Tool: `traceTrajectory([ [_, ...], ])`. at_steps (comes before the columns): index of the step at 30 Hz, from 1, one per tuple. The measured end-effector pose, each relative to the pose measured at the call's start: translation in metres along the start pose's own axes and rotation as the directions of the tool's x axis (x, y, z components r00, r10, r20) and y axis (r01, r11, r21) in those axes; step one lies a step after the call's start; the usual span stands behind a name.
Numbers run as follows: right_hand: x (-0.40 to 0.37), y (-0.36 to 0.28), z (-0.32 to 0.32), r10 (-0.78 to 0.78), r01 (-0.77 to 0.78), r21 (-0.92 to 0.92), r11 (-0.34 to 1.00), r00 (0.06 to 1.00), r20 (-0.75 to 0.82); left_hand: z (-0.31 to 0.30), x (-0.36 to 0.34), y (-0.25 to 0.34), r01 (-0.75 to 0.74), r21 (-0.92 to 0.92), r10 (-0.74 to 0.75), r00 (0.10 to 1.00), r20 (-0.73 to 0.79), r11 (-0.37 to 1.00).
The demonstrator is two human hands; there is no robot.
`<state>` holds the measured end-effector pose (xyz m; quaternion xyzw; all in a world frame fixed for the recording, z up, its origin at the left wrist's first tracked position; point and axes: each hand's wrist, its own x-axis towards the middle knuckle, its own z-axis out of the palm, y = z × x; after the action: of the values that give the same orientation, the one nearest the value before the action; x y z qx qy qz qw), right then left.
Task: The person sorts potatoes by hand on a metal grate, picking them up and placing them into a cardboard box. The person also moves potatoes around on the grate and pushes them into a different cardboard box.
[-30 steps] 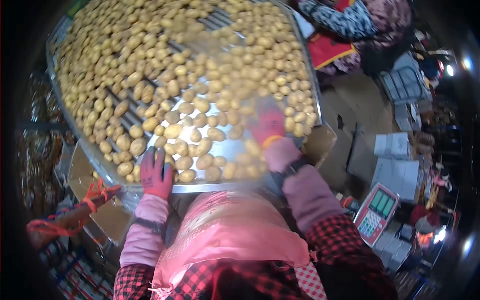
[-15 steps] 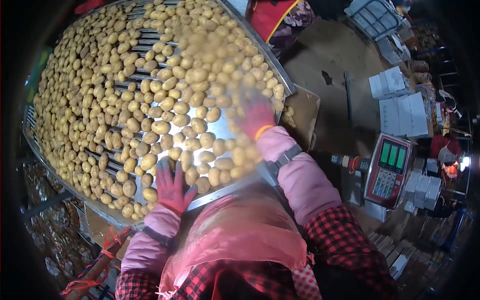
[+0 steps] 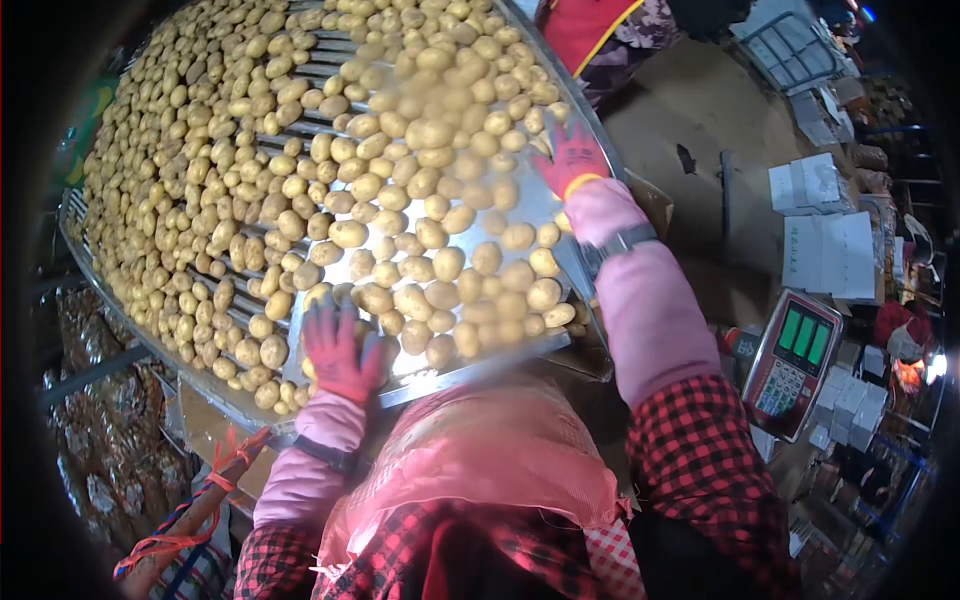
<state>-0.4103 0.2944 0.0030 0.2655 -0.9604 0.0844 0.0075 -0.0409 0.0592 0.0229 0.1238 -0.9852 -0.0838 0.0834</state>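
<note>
Many potatoes (image 3: 430, 234) cover a wide metal sorting table (image 3: 372, 330), partly slatted and partly smooth sheet. My left hand (image 3: 338, 348), in a red and grey glove, lies with fingers apart at the near left of the sheet. Potatoes touch or sit close to its fingertips; one is partly hidden under them. Over by the right rim, my right hand (image 3: 574, 157), in a matching glove, has its fingers spread on the sheet beside several potatoes and grips none. A blurred patch hides detail in the middle of the pile.
A digital scale display (image 3: 792, 366) stands at the right on a post. Beyond it are white boxes (image 3: 828, 252) and a blue crate (image 3: 785, 50). Another person's red garment (image 3: 590, 30) shows past the far right rim. A pole wrapped in red cord (image 3: 190, 515) is at lower left.
My right hand has moved away from me along the right rim, and bare metal now shows where it was. Potatoes there have shifted nearer. My left hand stays near the front edge.
</note>
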Motion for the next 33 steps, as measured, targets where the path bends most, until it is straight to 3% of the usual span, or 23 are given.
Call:
traceTrajectory([
  [1,0.007,-0.01,0.013,0.048,-0.047,-0.009,0.999,0.998,0.043,-0.005,-0.013,-0.013,0.064,0.055,-0.062,0.998,-0.027,0.996],
  [2,-0.004,-0.017,0.038,-0.018,0.02,-0.048,0.999,0.999,0.043,-0.006,-0.028,-0.028,0.115,0.064,-0.112,0.993,-0.039,0.991],
  [3,-0.023,-0.021,0.036,-0.12,0.12,0.003,0.993,0.989,0.089,-0.003,-0.043,-0.038,0.173,0.062,-0.169,0.983,-0.066,0.983],
  [4,-0.045,-0.021,0.022,-0.174,0.148,0.174,0.974,0.974,0.145,0.0,-0.054,-0.045,0.216,0.13,-0.207,0.975,-0.076,0.968],
  [5,-0.068,-0.014,0.017,-0.252,0.21,0.16,0.964,0.915,0.316,0.001,-0.058,-0.048,0.292,0.039,-0.29,0.955,-0.063,0.956],
  [6,-0.091,-0.016,-0.002,-0.365,0.343,0.125,0.931,0.864,0.347,0.006,-0.061,-0.051,0.311,0.049,-0.309,0.95,-0.048,0.949],
  [7,-0.105,-0.012,-0.017,-0.529,0.467,0.252,0.848,0.781,0.332,0.01,-0.065,-0.052,0.334,0.059,-0.332,0.943,-0.033,0.941],
  [8,-0.114,-0.011,-0.02,-0.598,0.559,0.213,0.801,0.753,0.273,0.012,-0.067,-0.051,0.351,0.042,-0.351,0.936,-0.018,0.935],
  [10,-0.078,0.006,-0.027,-0.617,0.553,0.275,0.787,0.717,0.324,0.008,-0.066,-0.053,0.374,0.023,-0.374,0.927,0.007,0.927],
  [12,-0.024,0.001,-0.026,-0.538,0.458,0.55,0.699,0.843,-0.018,0.003,-0.059,-0.052,0.375,0.008,-0.375,0.927,0.018,0.927],
  [14,0.033,-0.019,-0.016,-0.212,0.231,0.524,0.82,0.972,-0.097,-0.004,-0.055,-0.047,0.38,-0.018,-0.379,0.925,0.028,0.925],
  [16,0.108,-0.032,0.009,-0.216,0.334,0.497,0.801,0.935,-0.28,-0.006,-0.052,-0.046,0.367,-0.042,-0.366,0.93,0.03,0.929],
  [19,0.194,-0.052,0.07,-0.127,0.178,0.815,0.552,0.983,-0.129,-0.005,-0.051,-0.049,0.37,-0.058,-0.369,0.929,0.028,0.927],
  [22,0.16,-0.137,0.075,-0.165,0.363,0.617,0.698,0.92,-0.355,-0.002,-0.053,-0.051,0.383,-0.052,-0.382,0.924,0.031,0.922],
  [23,0.137,-0.166,0.08,-0.135,0.315,0.777,0.546,0.948,-0.289,-0.002,-0.053,-0.051,0.384,-0.052,-0.383,0.923,0.035,0.922],
  [26,0.072,-0.249,0.066,-0.327,0.35,0.836,0.422,0.919,-0.22,0.003,-0.06,-0.052,0.381,-0.049,-0.38,0.924,0.042,0.923],
  [27,0.051,-0.266,0.04,-0.443,0.524,0.611,0.594,0.846,-0.295,0.007,-0.063,-0.054,0.374,-0.048,-0.372,0.927,0.044,0.926],
  [29,-0.004,-0.298,0.026,-0.563,0.598,0.311,0.739,0.801,-0.203,0.009,-0.067,-0.058,0.37,-0.034,-0.368,0.928,0.061,0.928],
  [31,-0.044,-0.293,0.032,-0.787,0.731,0.424,0.535,0.613,-0.064,0.011,-0.069,-0.057,0.376,-0.052,-0.373,0.926,0.054,0.925],
  [33,-0.074,-0.262,0.032,-0.885,0.855,0.228,0.465,0.455,0.101,0.007,-0.063,-0.055,0.366,-0.062,-0.362,0.929,0.072,0.928],
])
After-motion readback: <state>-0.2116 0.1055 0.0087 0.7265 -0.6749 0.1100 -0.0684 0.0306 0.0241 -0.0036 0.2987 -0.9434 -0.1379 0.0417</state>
